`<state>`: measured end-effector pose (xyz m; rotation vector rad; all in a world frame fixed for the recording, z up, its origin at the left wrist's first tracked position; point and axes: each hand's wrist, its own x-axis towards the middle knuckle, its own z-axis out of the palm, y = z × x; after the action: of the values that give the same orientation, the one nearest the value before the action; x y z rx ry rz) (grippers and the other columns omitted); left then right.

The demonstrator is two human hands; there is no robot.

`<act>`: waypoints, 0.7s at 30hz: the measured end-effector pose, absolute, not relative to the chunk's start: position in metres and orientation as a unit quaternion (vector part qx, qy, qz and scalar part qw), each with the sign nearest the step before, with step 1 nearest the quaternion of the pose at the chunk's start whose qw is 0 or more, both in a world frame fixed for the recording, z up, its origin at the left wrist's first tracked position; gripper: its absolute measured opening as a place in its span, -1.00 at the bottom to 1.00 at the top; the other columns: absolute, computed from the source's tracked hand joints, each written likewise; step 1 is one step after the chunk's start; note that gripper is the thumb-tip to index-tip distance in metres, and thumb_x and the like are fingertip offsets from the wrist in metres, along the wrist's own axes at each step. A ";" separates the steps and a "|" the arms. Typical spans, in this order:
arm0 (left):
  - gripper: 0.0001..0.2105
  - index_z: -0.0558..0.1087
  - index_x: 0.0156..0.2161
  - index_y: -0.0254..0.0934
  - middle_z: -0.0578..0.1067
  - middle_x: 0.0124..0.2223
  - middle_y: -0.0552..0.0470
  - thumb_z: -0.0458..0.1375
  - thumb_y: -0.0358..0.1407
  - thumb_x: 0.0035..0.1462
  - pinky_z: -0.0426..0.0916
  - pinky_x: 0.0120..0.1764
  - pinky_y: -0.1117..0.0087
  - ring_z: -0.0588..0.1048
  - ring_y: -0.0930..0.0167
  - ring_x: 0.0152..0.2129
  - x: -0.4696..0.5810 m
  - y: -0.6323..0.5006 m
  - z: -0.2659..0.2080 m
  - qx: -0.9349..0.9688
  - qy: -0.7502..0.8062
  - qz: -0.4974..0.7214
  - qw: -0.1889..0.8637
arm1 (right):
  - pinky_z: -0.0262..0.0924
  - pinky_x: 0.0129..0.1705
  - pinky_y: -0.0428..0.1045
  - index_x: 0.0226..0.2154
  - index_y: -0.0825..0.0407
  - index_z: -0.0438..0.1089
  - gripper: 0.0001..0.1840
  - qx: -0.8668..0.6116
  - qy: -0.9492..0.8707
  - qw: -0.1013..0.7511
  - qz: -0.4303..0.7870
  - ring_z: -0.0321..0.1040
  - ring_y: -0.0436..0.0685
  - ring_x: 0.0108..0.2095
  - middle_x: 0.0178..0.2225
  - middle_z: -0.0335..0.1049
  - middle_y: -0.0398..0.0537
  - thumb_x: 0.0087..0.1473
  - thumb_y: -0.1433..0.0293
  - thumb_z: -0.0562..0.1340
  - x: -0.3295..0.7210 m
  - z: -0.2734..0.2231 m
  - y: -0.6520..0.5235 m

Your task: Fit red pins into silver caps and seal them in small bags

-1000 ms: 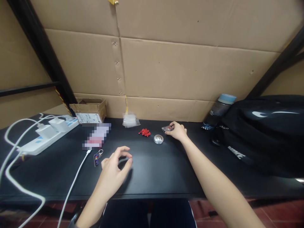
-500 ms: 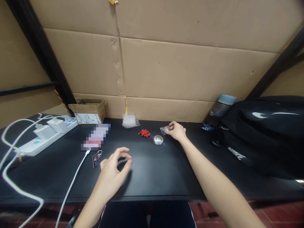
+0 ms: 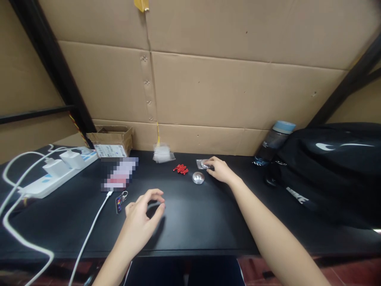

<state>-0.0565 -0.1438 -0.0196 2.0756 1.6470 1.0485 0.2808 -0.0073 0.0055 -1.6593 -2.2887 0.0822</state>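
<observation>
Standing behind everything, a cardboard wall (image 3: 232,91); before it, a black table (image 3: 190,232). Black bag (image 3: 330,174) at the right end, bottle (image 3: 271,142) beside it. White power strip (image 3: 64,172) at the left end, small box (image 3: 111,141) near the back.

Left hand (image 3: 143,211): above the near part of the table, holding nothing; fingers curved, thumb well apart from them. Nearest item, a keyring (image 3: 119,201).

Right hand (image 3: 220,170): reaching to the back, thumb and forefinger at the right edge of a clear packet (image 3: 200,163). Whether they pinch it or only press on it, cannot tell.

Between the hands, smaller items: red cords (image 3: 180,169), then a silver disc (image 3: 198,178), just in front of the packet.

Step in hand, judged: right-hand handling of the packet; picking up or setting down, unclear. Lifting would call for a secure edge pinch; releasing, for parting the fingertips without nudging the disc.
</observation>
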 end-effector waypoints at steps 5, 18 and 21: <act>-0.75 0.36 0.00 -0.04 0.60 -0.10 0.07 0.10 -0.12 0.23 0.25 0.10 0.01 0.59 0.25 -0.24 -0.056 -0.144 -0.019 0.719 0.568 0.359 0.180 | 0.14 0.02 0.11 0.13 -0.06 0.40 -0.55 -0.593 -0.795 0.130 -0.016 0.25 0.30 0.11 0.14 0.28 0.11 0.17 0.41 0.19 0.270 0.008 -0.010; -0.72 0.37 0.02 -0.03 0.58 -0.05 0.02 0.10 -0.09 0.22 0.25 0.09 0.00 0.52 0.19 -0.04 -0.057 -0.142 -0.026 0.729 0.580 0.335 0.139 | 0.07 0.08 0.32 0.06 -0.07 0.47 -0.59 -0.674 -0.733 0.094 -0.010 0.25 0.39 0.13 0.20 0.26 0.14 0.22 0.27 0.10 0.294 0.007 -0.001; -0.69 0.37 0.04 -0.02 0.56 0.00 -0.01 0.11 -0.08 0.21 0.24 0.10 -0.05 0.46 0.13 0.05 -0.054 -0.145 -0.026 0.734 0.588 0.319 0.116 | 0.07 0.07 0.38 0.06 -0.02 0.46 -0.58 -0.700 -0.706 0.103 0.003 0.24 0.44 0.15 0.20 0.25 0.21 0.21 0.26 0.12 0.311 0.006 0.004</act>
<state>-0.0540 -0.1453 -0.0257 2.1494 1.7232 0.9356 0.3107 0.0040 0.0062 -2.0673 -2.0849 0.0074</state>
